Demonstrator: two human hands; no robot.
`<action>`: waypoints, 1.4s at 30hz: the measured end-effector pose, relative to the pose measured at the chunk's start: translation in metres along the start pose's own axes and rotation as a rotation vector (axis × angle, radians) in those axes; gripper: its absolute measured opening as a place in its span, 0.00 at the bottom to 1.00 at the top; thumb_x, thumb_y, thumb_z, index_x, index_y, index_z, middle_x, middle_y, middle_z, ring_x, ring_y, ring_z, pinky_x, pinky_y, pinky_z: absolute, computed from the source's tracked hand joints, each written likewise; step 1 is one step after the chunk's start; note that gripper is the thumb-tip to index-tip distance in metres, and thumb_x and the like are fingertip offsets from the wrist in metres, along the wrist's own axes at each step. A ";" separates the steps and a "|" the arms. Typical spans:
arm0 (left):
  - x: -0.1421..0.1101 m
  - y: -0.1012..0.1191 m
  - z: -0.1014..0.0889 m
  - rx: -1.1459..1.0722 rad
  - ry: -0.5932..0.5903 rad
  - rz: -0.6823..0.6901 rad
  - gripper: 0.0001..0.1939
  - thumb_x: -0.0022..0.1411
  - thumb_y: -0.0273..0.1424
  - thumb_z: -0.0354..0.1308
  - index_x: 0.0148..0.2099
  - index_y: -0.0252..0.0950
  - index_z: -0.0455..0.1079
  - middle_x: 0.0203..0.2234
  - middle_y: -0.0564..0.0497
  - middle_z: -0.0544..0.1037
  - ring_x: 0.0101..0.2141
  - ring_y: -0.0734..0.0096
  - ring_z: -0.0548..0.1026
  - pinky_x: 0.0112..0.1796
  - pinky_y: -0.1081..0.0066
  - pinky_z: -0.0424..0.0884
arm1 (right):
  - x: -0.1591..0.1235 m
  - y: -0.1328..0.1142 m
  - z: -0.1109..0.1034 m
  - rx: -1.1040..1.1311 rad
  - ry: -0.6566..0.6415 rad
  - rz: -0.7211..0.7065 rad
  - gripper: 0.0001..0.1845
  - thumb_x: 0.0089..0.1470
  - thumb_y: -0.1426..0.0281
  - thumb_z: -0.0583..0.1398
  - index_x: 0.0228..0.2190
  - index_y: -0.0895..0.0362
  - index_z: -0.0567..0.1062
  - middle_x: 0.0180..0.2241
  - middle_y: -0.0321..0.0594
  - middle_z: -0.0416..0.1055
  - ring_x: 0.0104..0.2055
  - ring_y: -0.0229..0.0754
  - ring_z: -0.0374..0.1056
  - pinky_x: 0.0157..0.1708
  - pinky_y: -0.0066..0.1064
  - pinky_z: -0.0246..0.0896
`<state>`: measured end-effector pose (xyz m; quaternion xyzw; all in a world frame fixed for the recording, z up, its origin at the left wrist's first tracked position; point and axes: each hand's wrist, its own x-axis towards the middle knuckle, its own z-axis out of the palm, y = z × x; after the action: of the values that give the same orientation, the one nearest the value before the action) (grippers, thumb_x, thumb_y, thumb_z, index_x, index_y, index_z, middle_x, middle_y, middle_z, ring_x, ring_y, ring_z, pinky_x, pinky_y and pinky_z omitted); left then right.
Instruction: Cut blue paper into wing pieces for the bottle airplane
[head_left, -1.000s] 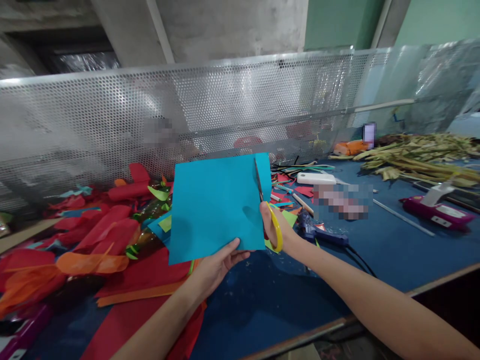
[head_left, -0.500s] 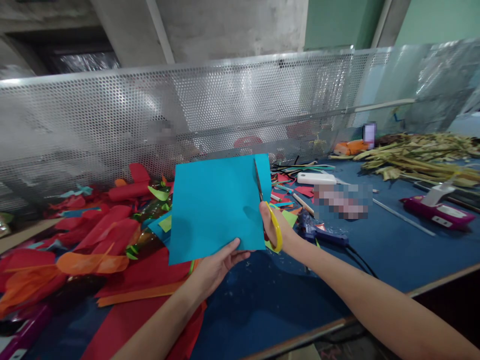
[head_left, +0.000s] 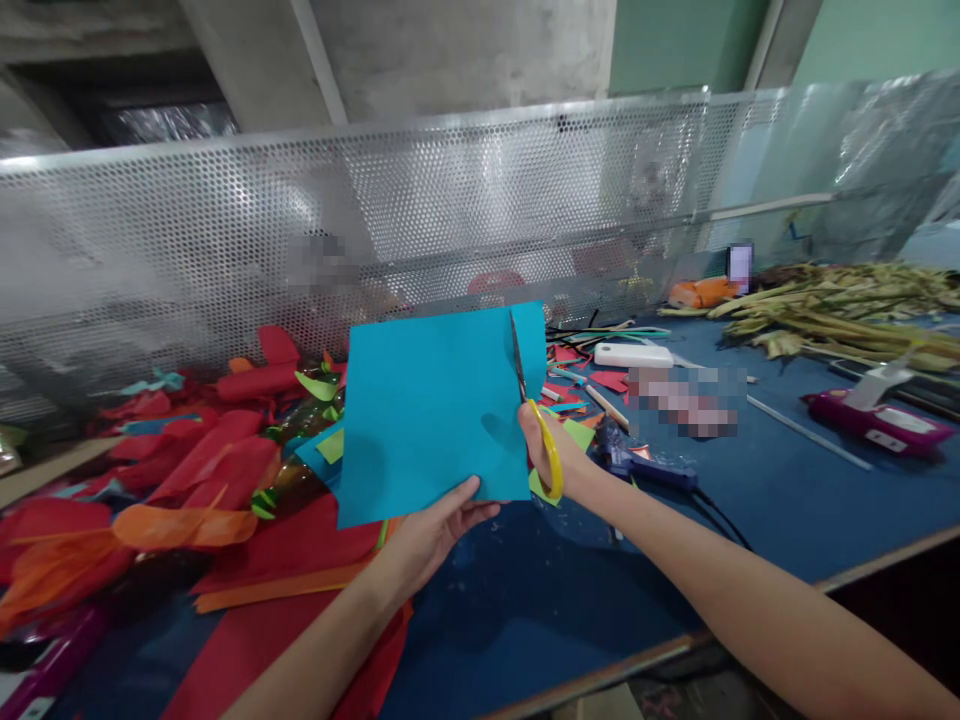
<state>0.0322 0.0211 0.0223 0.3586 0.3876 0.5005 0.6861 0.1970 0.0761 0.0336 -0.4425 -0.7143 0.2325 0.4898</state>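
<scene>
A blue sheet of paper (head_left: pixel 427 410) is held up above the table, facing me. My left hand (head_left: pixel 442 520) grips its lower edge, thumb in front and fingers behind. Yellow-handled scissors (head_left: pixel 551 455) are in my right hand (head_left: pixel 559 460), fingers closed around the handles. Their blade lies up along the right part of the sheet, pointing to the top edge. A strip of the paper stands to the right of the blade. Part of the right hand is hidden behind the handle and paper.
Red and orange paper pieces (head_left: pixel 225 460) pile up at left. A blue glue gun (head_left: pixel 649 465), a white power strip (head_left: pixel 634 355), a purple glue gun (head_left: pixel 877 420) and dried stalks (head_left: pixel 810 310) lie to the right. A perforated metal panel (head_left: pixel 450 210) stands behind the table.
The strip at the sheet's right edge has swung slightly outward and up. The scissors have shifted slightly; the left hand keeps its place on the lower edge.
</scene>
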 end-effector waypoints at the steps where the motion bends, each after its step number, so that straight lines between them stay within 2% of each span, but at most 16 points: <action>1: 0.000 0.000 0.000 0.000 -0.001 0.001 0.14 0.44 0.31 0.70 0.36 0.36 0.78 0.28 0.53 0.81 0.28 0.69 0.77 0.36 0.69 0.74 | 0.000 0.000 0.000 0.000 0.003 -0.003 0.24 0.59 0.49 0.39 0.22 0.52 0.54 0.19 0.35 0.58 0.22 0.41 0.58 0.24 0.32 0.53; 5: 0.001 -0.001 -0.002 0.001 -0.010 0.002 0.11 0.47 0.31 0.69 0.35 0.36 0.77 0.27 0.53 0.80 0.28 0.71 0.77 0.36 0.70 0.73 | 0.001 0.000 0.000 -0.012 0.012 0.001 0.24 0.58 0.49 0.39 0.21 0.52 0.54 0.18 0.34 0.57 0.22 0.40 0.58 0.23 0.32 0.52; 11: 0.001 -0.002 -0.003 0.008 -0.007 0.010 0.16 0.46 0.31 0.70 0.41 0.38 0.77 0.31 0.53 0.81 0.29 0.71 0.77 0.35 0.71 0.74 | 0.001 -0.001 -0.001 -0.031 0.020 0.012 0.27 0.57 0.46 0.36 0.21 0.52 0.54 0.19 0.34 0.56 0.21 0.40 0.55 0.23 0.32 0.51; 22: 0.001 -0.002 -0.004 0.025 0.012 0.005 0.17 0.47 0.32 0.69 0.42 0.39 0.77 0.31 0.53 0.81 0.30 0.71 0.77 0.36 0.71 0.73 | 0.001 -0.005 -0.003 -0.029 -0.010 0.074 0.31 0.52 0.40 0.32 0.20 0.52 0.52 0.19 0.34 0.54 0.22 0.40 0.54 0.24 0.33 0.52; 32: 0.001 -0.002 -0.003 -0.008 -0.002 -0.003 0.12 0.44 0.32 0.71 0.34 0.38 0.79 0.26 0.54 0.80 0.29 0.73 0.76 0.35 0.73 0.74 | 0.000 -0.005 -0.003 0.014 -0.005 0.092 0.27 0.53 0.44 0.37 0.19 0.52 0.51 0.18 0.32 0.52 0.21 0.38 0.50 0.22 0.31 0.48; 39: 0.001 -0.002 -0.003 0.020 0.017 0.005 0.19 0.45 0.32 0.70 0.42 0.39 0.77 0.31 0.53 0.81 0.30 0.70 0.77 0.36 0.71 0.73 | -0.001 -0.008 -0.004 0.027 -0.030 0.118 0.26 0.55 0.47 0.37 0.18 0.52 0.51 0.17 0.32 0.52 0.20 0.37 0.49 0.20 0.30 0.46; 42: 0.001 -0.001 -0.001 0.020 0.011 0.001 0.19 0.45 0.33 0.70 0.42 0.39 0.77 0.30 0.54 0.81 0.30 0.71 0.77 0.36 0.71 0.74 | 0.000 -0.009 -0.005 0.026 -0.026 0.115 0.26 0.56 0.47 0.37 0.18 0.52 0.50 0.17 0.32 0.51 0.20 0.37 0.48 0.21 0.31 0.46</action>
<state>0.0318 0.0223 0.0207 0.3631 0.3959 0.4989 0.6801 0.1975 0.0706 0.0422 -0.4734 -0.6910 0.2751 0.4719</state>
